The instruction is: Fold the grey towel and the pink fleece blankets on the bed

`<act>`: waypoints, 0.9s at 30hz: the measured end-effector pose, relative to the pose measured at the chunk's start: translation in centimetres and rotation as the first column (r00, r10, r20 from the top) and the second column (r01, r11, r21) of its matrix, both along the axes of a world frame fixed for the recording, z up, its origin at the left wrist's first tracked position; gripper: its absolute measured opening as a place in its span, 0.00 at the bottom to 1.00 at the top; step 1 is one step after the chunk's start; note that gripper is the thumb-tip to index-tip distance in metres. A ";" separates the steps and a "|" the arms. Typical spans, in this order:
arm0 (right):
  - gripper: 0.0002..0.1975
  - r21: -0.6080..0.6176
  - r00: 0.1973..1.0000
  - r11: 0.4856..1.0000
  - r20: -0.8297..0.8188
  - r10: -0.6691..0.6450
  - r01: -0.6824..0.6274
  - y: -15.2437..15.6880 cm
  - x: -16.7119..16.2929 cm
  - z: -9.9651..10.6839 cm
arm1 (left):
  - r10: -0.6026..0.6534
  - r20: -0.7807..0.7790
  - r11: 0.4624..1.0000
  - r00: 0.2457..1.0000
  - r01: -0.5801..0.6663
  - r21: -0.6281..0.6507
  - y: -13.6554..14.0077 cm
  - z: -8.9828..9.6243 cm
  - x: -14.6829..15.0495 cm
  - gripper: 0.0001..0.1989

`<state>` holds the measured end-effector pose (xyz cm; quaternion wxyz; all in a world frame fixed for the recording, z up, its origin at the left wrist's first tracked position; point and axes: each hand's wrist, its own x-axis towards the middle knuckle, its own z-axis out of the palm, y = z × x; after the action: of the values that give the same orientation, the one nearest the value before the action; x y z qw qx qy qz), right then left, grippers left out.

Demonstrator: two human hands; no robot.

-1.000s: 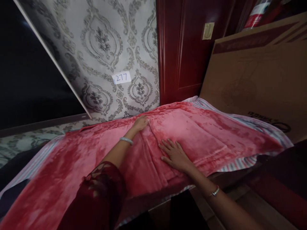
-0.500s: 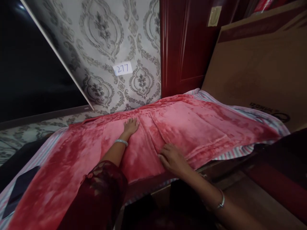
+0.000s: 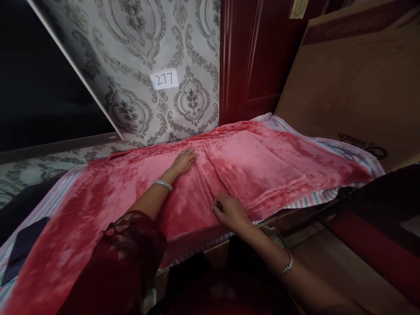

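Note:
A pink-red plush cloth [image 3: 256,162], much like a fleece blanket, lies spread out with long creases between my hands. My left hand [image 3: 183,162] rests on its middle, fingers stretched and palm down. Closer to the front edge, my right hand [image 3: 231,212] is closed, fingers curled toward the thumb against the plush. Whether a bit of cloth is pinched in those fingers is hidden. Under the plush, a striped sheet [image 3: 315,199] shows along the borders.
A dark phone or tablet-like slab [image 3: 24,247] lies at the left on the striped sheet. Behind stand a big black screen [image 3: 55,83], a patterned wall with a paper marked 277 [image 3: 164,79], and a red door [image 3: 251,57]. A large cardboard box [image 3: 348,83] leans at the right.
My left hand has slid slightly right and away across the plush, beside the crease. The fingers of my right hand have curled in more tightly. The view has tipped down a little.

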<state>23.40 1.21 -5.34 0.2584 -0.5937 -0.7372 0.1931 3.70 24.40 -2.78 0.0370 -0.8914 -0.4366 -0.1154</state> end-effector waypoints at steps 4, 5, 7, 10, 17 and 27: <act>0.04 0.075 0.997 0.997 -0.077 -0.006 0.012 -0.2 0.4 -0.2 | -0.039 -0.051 0.998 0.998 0.037 -0.041 0.5 0.9 0.9 0.15; 0.04 0.066 0.996 0.997 -0.083 -0.019 0.025 -0.3 0.4 -0.1 | -0.021 -0.049 0.999 0.999 0.019 -0.041 0.6 1.0 1.0 0.13; 0.03 0.032 0.996 0.998 -0.076 -0.045 0.048 -0.6 0.6 0.1 | 0.026 -0.034 0.999 0.999 -0.027 -0.028 0.8 1.2 1.3 0.12; 0.03 -0.041 0.996 0.995 0.018 -0.090 0.090 -0.8 0.8 0.3 | 0.087 -0.008 0.996 0.996 -0.087 -0.017 1.0 0.9 1.7 0.13; 0.08 -0.112 0.982 0.987 0.160 -0.098 0.117 -0.8 0.7 0.4 | 0.147 0.024 0.987 0.989 -0.145 -0.072 0.5 -0.9 2.2 0.16; 0.27 -0.082 0.989 0.995 0.140 -0.048 0.059 -1.5 0.0 0.5 | 0.386 0.039 0.915 0.922 -0.376 -0.147 2.9 1.0 -1.6 0.23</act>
<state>23.44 -0.29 -4.82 0.1860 -0.6358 -0.7282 0.1760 2.12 27.28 -1.73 -0.0172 -0.7853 -0.6098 -0.1054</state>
